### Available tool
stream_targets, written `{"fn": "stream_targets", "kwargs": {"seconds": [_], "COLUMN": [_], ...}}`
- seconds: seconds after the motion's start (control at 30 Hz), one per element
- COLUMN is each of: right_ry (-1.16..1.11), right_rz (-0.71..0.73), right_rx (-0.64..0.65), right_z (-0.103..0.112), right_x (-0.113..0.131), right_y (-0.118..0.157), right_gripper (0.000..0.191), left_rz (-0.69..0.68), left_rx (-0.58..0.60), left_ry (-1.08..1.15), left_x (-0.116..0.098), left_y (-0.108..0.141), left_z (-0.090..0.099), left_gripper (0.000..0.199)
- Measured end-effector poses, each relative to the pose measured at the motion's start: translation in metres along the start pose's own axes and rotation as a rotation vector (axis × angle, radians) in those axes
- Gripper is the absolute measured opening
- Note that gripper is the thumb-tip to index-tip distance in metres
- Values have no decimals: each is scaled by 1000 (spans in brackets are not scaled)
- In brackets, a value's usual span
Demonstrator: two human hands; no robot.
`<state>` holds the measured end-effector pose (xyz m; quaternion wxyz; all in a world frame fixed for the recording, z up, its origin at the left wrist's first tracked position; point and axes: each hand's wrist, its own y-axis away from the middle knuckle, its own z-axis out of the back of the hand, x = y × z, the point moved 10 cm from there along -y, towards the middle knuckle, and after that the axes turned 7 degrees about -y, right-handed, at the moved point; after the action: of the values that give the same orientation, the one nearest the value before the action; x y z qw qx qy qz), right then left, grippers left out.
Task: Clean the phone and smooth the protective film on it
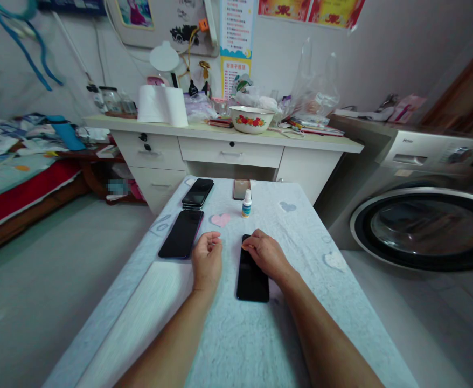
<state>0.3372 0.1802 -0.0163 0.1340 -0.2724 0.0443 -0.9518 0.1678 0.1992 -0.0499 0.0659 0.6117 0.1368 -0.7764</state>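
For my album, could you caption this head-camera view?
Right hand at the far end of a dark phone, left hand beside it, a small white-topped bottle standing beyond.

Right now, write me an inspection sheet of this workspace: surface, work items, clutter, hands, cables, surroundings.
Surface: table, pale, heart-patterned.
Work items: black phone lying flat; small bottle upright beyond it.
Clutter: other phones at left; phone or case near far edge, unclear which.
Hands: right hand at the black phone, apparently pinching something orange, too small to identify; left hand loosely curled, nothing seen held.
Cables: thin cord on the wall.
Surroundings: white desk ahead, washing machine right, bed left.
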Motion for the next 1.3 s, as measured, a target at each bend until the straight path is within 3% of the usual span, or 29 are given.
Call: {"fn": "stream_targets", "kwargs": {"seconds": [0.2, 0.53, 1.07, 1.3], "right_ry": [-2, -39, -28, -21], "right_rz": [-7, -2, -26, -28], "right_rx": [-5, -22, -10, -13], "right_z": [2, 1, 1, 1], "right_x": [-1, -7, -8, -8], "right_y": [1, 3, 3, 4], "right_gripper": [21, 19, 18, 19], "left_rz": [-53, -105, -221, -313], "left_rx": [-87, -74, -5, 88], "left_ry": [-102, -182, -273, -370], "left_x": [1, -1, -11, -20], "left_y": [-8, -12, -16, -14], "left_z": [17, 24, 28, 25], "left_gripper": [21, 20, 17, 14]}}
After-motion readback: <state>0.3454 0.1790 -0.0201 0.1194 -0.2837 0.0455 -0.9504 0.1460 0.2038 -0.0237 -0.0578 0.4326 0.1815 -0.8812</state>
